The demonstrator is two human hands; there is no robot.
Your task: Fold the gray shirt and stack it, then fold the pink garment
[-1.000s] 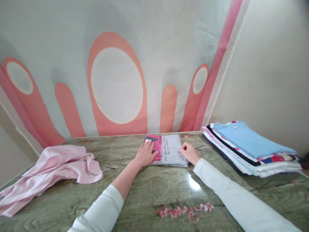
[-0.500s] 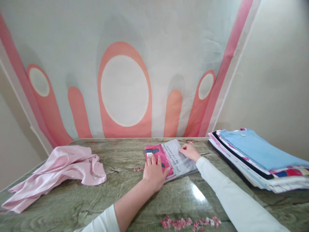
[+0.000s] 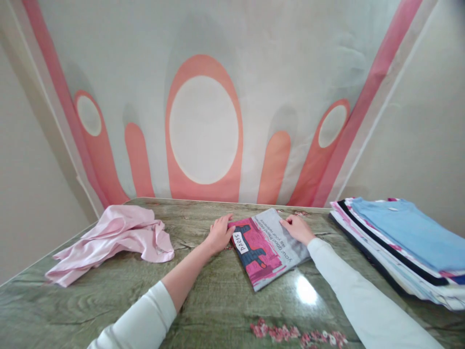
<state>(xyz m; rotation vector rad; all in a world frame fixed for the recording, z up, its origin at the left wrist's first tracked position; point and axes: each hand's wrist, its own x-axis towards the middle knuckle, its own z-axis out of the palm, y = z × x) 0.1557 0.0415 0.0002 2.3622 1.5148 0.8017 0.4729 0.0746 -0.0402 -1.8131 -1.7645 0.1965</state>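
Note:
A folded grey T-shirt lies flat on the table, turned at a slant. Its pink printed panel shows a dark dog and the word PARIS, with black lettering beside it. At its left corner is my left hand, fingers stretched out on the table and thumb touching the shirt's edge. My right hand is closed at the upper right edge, pinching the grey cloth between thumb and fingers.
A crumpled pink garment lies on the left of the wood-patterned table. On the right stands a stack of folded clothes, a light blue one on top. A patterned wall covering rises behind the table.
My left hand has slid from on top of the print to the shirt's left corner, uncovering the dog picture. My right hand keeps its pinch. The camera view has shifted slightly left.

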